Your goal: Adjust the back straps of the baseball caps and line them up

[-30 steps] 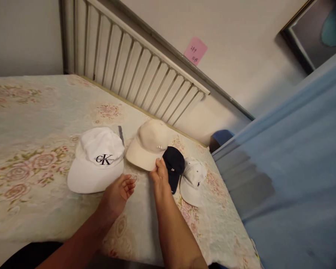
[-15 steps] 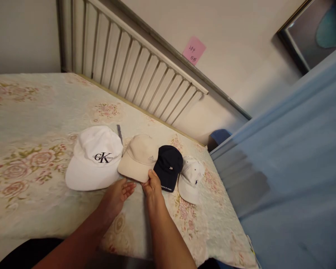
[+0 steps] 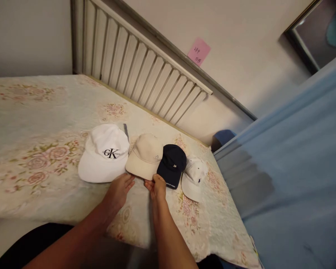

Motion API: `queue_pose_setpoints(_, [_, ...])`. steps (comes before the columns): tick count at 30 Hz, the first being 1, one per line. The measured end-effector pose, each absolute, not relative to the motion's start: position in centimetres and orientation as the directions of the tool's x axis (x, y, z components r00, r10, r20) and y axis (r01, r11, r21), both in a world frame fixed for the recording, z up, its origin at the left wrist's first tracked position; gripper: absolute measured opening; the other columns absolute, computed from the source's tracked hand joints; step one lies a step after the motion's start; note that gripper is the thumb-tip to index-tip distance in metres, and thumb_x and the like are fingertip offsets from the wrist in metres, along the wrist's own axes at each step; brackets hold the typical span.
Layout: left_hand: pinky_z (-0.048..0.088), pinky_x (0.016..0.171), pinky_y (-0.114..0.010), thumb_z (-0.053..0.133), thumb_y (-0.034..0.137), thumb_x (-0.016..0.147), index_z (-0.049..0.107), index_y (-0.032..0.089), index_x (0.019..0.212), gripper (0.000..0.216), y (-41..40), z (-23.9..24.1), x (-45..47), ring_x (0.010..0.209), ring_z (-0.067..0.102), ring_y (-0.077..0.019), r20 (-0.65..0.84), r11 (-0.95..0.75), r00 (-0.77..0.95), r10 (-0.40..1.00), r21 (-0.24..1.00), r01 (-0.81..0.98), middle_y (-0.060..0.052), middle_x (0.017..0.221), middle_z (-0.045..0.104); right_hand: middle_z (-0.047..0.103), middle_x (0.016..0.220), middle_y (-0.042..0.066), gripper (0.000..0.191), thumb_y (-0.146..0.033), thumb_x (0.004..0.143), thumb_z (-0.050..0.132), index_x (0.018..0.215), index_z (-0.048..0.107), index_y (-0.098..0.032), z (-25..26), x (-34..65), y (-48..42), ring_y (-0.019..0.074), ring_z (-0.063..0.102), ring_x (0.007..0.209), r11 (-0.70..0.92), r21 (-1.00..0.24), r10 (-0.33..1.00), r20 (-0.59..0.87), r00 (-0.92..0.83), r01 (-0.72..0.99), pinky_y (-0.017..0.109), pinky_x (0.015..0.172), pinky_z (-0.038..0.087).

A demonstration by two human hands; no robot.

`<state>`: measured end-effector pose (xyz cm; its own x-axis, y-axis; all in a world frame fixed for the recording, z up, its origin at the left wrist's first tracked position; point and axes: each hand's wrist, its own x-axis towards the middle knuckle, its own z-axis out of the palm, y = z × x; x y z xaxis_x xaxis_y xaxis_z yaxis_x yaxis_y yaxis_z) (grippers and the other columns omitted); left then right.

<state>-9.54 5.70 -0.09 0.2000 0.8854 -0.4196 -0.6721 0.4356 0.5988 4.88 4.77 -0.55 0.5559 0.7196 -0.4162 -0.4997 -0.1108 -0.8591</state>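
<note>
A beige baseball cap point(image 3: 147, 149) lies on the bed, its brim pointing towards me. At the right corner of that brim, my right hand point(image 3: 158, 188) is closed, thumb at the edge and fingers low beside it; the exact contact is partly hidden. Below the brim's left corner, my left hand point(image 3: 120, 190) is open with its fingers stretched out, holding nothing. Left of the beige cap sits a large white cap point(image 3: 103, 145) with black "CK" lettering. To the right, a navy cap point(image 3: 172, 160) touches it, followed by a smaller off-white cap point(image 3: 194, 175) with a little dark emblem.
The caps rest on a flower-patterned bed cover point(image 3: 58, 112). Behind stands a pale slatted rail point(image 3: 140, 59) along the wall, with a pink note point(image 3: 198, 51) above. A blue curtain point(image 3: 291, 160) hangs on the right. A framed picture point(image 3: 319, 33) is at upper right.
The view has shifted slightly, so most things appear further right. My right thumb has slid back from the top of the beige brim towards its edge. The caps keep their order.
</note>
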Motion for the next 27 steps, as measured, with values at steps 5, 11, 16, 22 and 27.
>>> queue_pose_setpoints(5, [0.048,0.085,-0.034,0.064,0.013,0.070,0.055,0.020,0.084,0.018,5.9,0.2,-10.7,0.095,0.062,-0.0201,-0.454,0.333,0.023,0.891,0.618,-0.712,-0.004,0.091,0.066,0.058,0.055,-0.005,0.023,-0.022,0.076,0.060,0.096,0.050,-0.016,-1.0,4.5,4.4,0.0156,0.065,0.046,-0.115,-0.891,0.699,-0.387,0.601,-0.440,0.025,0.044,0.055])
queue_pose_setpoints(11, [0.049,0.086,-0.031,0.064,0.008,0.069,0.054,0.019,0.084,0.021,7.1,0.9,-13.0,0.089,0.062,-0.0171,-0.491,0.287,-0.090,0.866,0.637,-0.715,-0.004,0.087,0.062,0.055,0.047,-0.006,0.016,-0.022,0.076,0.055,0.090,0.049,-0.017,-1.6,4.2,4.3,0.0166,0.062,0.040,-0.163,-0.923,0.673,-0.362,0.645,-0.348,0.024,0.036,0.050])
queue_pose_setpoints(16, [0.051,0.076,-0.027,0.063,0.006,0.068,0.055,0.017,0.085,0.022,7.1,1.2,-13.8,0.077,0.064,-0.0141,-0.473,0.267,-0.112,0.874,0.660,-0.703,-0.003,0.082,0.063,0.051,0.044,-0.009,0.019,-0.022,0.072,0.053,0.089,0.049,-0.018,-2.2,4.0,3.3,0.0138,0.056,0.034,-0.164,-0.954,0.683,-0.293,0.669,-0.250,0.021,0.031,0.045])
queue_pose_setpoints(22, [0.052,0.064,-0.026,0.061,0.012,0.073,0.057,0.013,0.081,0.010,5.9,1.1,-14.5,0.065,0.065,-0.0144,-0.440,0.237,-0.174,0.881,0.727,-0.644,-0.004,0.073,0.065,0.055,0.053,-0.008,0.021,-0.020,0.070,0.050,0.091,0.053,-0.018,-1.8,3.2,-0.4,0.0099,0.053,0.035,-0.115,-0.986,0.790,-0.163,0.591,-0.117,0.019,0.032,0.042])
queue_pose_setpoints(27, [0.053,0.060,-0.023,0.056,0.011,0.075,0.053,0.014,0.068,0.008,4.6,1.3,-16.1,0.058,0.063,-0.0115,-0.413,0.169,-0.295,0.861,0.781,-0.601,0.001,0.061,0.058,0.059,0.066,-0.004,0.017,-0.024,0.078,0.048,0.091,0.056,-0.017,-1.6,3.3,-4.5,0.0073,0.053,0.041,-0.051,-0.999,0.869,-0.051,0.492,-0.014,0.018,0.036,0.041])
